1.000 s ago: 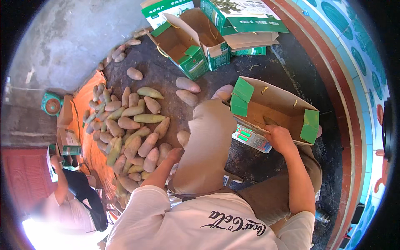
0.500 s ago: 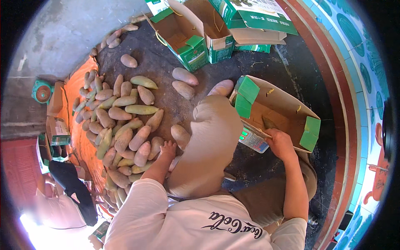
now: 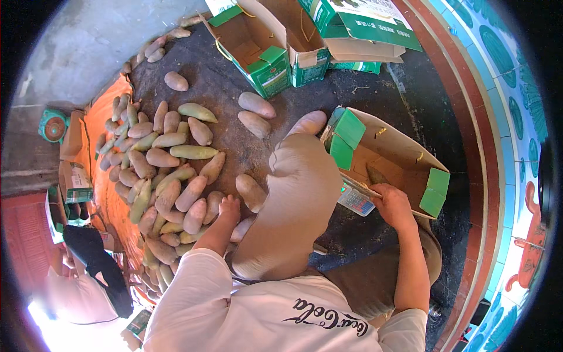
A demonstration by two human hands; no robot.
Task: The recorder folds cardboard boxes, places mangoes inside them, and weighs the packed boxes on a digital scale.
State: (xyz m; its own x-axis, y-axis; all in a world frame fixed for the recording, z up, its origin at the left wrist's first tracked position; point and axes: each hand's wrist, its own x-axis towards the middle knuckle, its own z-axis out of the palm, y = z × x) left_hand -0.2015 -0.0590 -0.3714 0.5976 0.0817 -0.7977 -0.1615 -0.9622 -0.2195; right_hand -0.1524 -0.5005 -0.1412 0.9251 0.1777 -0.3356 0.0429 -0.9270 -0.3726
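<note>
On the right, an uncovered cardboard carton [image 3: 404, 141] with green flaps sits on a scale [image 3: 356, 201], whose keypad and lit display stick out at the left. My right hand [image 3: 394, 206] is closed on the carton's near edge. One elongated root vegetable [image 3: 376, 173] lies inside the carton. At the near right side of a big heap of pinkish-brown and greenish root vegetables [image 3: 169, 195], my left hand [image 3: 229, 208] rests with its fingers apart, touching the heap and gripping nothing visible. A thick brown root vegetable [image 3: 251, 193] lies just right of that hand.
Green cartons [image 3: 258, 53] stand at the back, next to stacked printed cartons [image 3: 363, 23]. Several loose roots lie between them and my bent knee [image 3: 296, 199]. Orange sheeting [image 3: 104, 193] borders the heap. Another person [image 3: 88, 293] is at the lower left. A red-tiled edge [image 3: 472, 117] curves along the right.
The view has shifted slightly, so the heap sits a little farther left. My left hand's fingers look slightly more drawn in. My right hand keeps its place on the carton's edge.
</note>
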